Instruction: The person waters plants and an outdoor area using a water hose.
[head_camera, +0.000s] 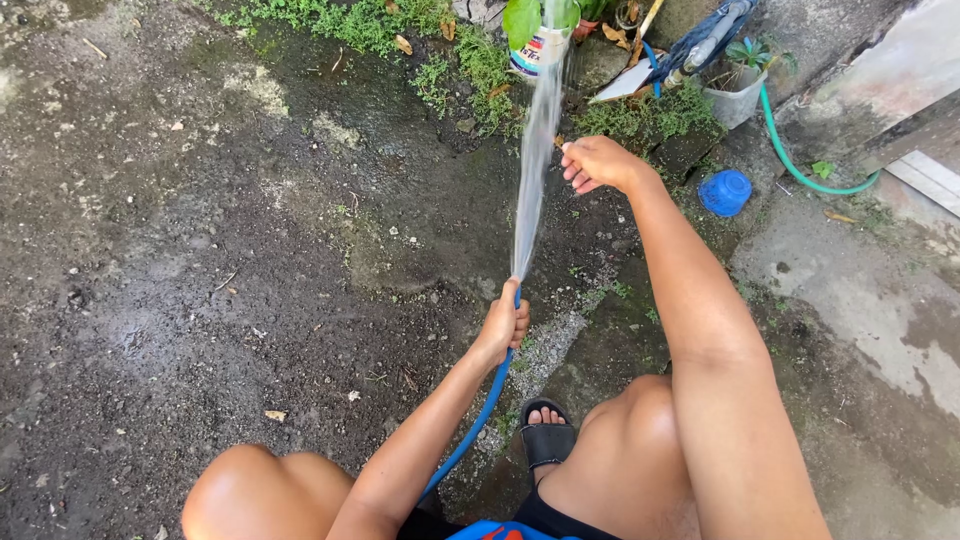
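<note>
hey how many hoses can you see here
2. A blue hose runs up between the knees into the left hand, spraying water. A green hose curves along the ground at upper right, beside a white plant pot. More could be hidden among the plants.

At frame centre, the left hand (503, 322) grips a blue hose (478, 420) spraying water (535, 160) toward a potted plant (538, 30) at top; the right hand (595, 163) hovers beside the stream.
</note>
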